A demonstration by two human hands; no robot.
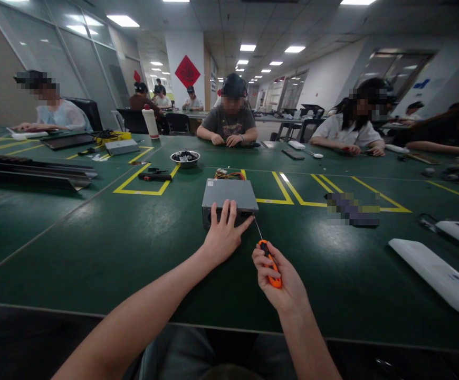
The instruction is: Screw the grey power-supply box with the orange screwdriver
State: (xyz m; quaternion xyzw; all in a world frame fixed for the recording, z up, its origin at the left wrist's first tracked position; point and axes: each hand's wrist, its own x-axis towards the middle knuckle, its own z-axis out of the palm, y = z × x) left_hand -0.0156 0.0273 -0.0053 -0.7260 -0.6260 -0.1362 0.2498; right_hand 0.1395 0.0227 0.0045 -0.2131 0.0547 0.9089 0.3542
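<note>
A grey metal computer power supply (pixel 231 191) rests on the green table, with a bundle of coloured cables (pixel 229 175) at its far side. My left hand (pixel 225 232) lies on its near edge, fingers spread over the top and the front face. In my right hand (pixel 279 272) is a screwdriver (pixel 271 266) with an orange and black handle, the fingers wrapped round it. Its thin shaft points up and away to the power supply's near right corner, close to my left fingertip. Whether the tip sits in a screw is too small to tell.
Beyond the power supply stands a metal bowl (pixel 185 159) of small dark parts. A dark tool with an orange end (pixel 155 177) lies left, within yellow tape. Metal rails (pixel 35 171) are far left; a white device (pixel 437 274) lies right. Several people sit across the table.
</note>
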